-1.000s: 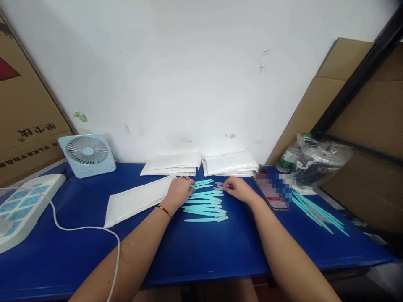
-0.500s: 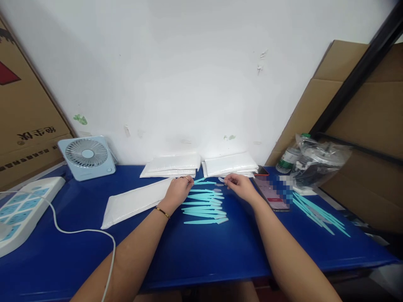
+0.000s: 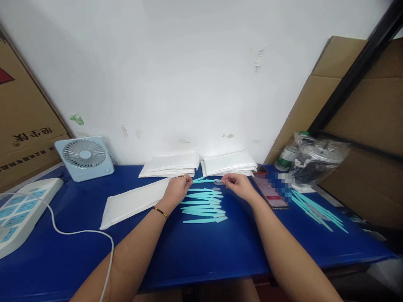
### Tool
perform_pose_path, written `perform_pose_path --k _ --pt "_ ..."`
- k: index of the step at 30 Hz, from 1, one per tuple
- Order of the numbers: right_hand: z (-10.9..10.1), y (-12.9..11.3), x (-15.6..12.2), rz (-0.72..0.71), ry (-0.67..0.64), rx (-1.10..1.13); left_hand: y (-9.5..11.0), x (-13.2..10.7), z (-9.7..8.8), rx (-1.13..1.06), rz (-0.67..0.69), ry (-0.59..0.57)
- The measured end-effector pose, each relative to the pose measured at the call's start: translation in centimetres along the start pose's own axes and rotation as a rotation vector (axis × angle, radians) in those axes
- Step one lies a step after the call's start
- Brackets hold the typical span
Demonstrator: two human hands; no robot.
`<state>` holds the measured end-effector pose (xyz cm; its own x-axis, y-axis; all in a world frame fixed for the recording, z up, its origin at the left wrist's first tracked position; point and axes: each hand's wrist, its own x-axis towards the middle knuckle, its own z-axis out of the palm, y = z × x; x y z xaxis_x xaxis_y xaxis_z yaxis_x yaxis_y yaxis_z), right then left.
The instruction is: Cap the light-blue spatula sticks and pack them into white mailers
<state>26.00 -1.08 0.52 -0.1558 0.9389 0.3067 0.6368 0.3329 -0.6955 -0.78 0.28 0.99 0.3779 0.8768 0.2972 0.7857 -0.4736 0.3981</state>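
Several thin turquoise plastic sticks [image 3: 203,205] lie in a row on the blue table [image 3: 201,247]. One turquoise stick [image 3: 206,180] is held just above the far end of the row. My left hand [image 3: 178,189] pinches its left end and my right hand [image 3: 237,185] pinches its grey right tip. A bracelet sits on my left wrist and rings on its fingers. A flat white padded bag [image 3: 134,200] lies just left of my left hand.
Two stacks of white bags [image 3: 171,164] [image 3: 228,162] stand by the wall. A phone [image 3: 270,191] lies right of my right hand, more turquoise sticks [image 3: 317,209] beyond it, then a clear bag [image 3: 317,161] and bottle [image 3: 285,157]. At left: a fan [image 3: 84,156], a power strip [image 3: 19,207] and cable [image 3: 78,233].
Both hands have moved slightly toward the far end of the row and now hold one stick between them, lifted off the table; the view shifted a little.
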Motion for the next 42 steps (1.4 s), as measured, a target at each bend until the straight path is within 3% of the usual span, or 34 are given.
perform_pose_path --k 6,11,17,26,33,42 --pt "1.0 -0.5 -0.1 -0.043 -0.069 0.082 0.8 -0.2 -0.1 0.015 0.031 -0.045" --pt "0.8 0.2 -0.2 -0.022 -0.19 0.127 0.7 -0.3 -0.3 0.022 0.077 -0.156" --pt "1.6 1.0 0.4 -0.137 -0.134 -0.137 -0.6 0.1 0.5 0.107 0.04 -0.103" --pt "2.5 1.2 0.8 -0.186 -0.125 -0.362 -0.5 0.3 0.6 0.11 -0.01 -0.164" --pt "1.3 1.5 0.3 -0.041 -0.1 -0.122 -0.4 0.2 0.5 0.068 -0.033 -0.287" --pt "0.9 1.0 0.1 -0.051 -0.123 -0.001 -0.1 0.0 0.2 0.034 -0.023 -0.164"
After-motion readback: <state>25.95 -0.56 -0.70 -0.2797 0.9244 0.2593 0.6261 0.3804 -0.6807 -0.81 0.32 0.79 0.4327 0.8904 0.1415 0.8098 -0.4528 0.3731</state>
